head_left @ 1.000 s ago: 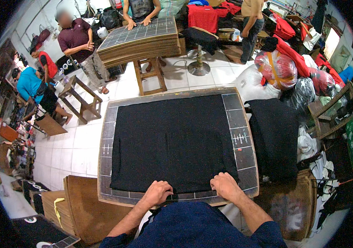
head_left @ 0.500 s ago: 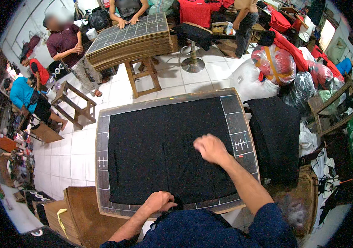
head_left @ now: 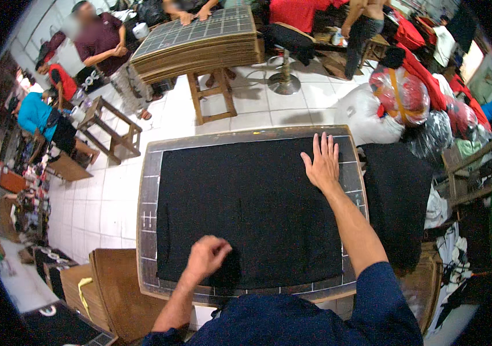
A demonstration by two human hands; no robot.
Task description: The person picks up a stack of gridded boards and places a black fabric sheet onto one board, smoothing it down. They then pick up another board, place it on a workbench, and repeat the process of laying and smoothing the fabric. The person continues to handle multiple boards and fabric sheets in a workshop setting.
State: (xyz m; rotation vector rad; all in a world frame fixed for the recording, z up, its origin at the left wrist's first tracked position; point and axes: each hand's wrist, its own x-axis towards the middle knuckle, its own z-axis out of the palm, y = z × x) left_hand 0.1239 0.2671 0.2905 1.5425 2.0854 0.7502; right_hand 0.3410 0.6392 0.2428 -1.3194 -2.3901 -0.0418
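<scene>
A black cloth [head_left: 252, 213] is spread over a dark board with white grid lines [head_left: 149, 190]. My right hand [head_left: 324, 166] rests flat near the cloth's far right corner, fingers spread, nothing held. Over the near left part of the cloth is my left hand [head_left: 207, 256], slightly blurred. Its fingers are curled in, nothing shows in them, and a shadow lies beside it. A few faint creases run through the cloth near its left side and middle.
More black fabric [head_left: 396, 202] lies right of the board. Brown boards [head_left: 125, 288] stand at the near left. Beyond, a stack of boards [head_left: 200, 55] sits on a wooden stand, with a person's hands on top. Wrapped bundles [head_left: 399, 95] are piled at the far right.
My right hand has moved away from me to the far right corner and flattened out. My left hand has left the near edge and come farther over the cloth. The cloth looks smoother.
</scene>
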